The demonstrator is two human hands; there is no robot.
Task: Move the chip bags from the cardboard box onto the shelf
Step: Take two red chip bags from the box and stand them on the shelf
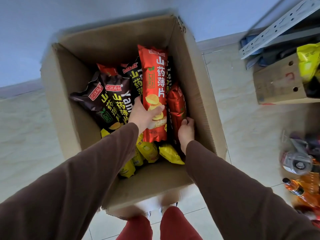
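An open cardboard box (72, 118) stands on the floor in front of me, filled with chip bags. My left hand (143, 113) grips a long red chip bag (153, 75) around its lower half and holds it raised above the others. My right hand (186, 130) closes on a second red bag (176, 104) standing against the box's right wall. Several dark brown bags (107, 103) lean at the left. Several yellow bags (169, 154) lie at the bottom near me. The metal shelf upright (280, 25) shows at the upper right.
A smaller cardboard box (277, 84) with a yellow bag (307, 61) sits under the shelf at the right. Bottles and packaged goods (301, 172) lie on the tiled floor at the lower right. My legs in red trousers (155, 226) stand just behind the big box.
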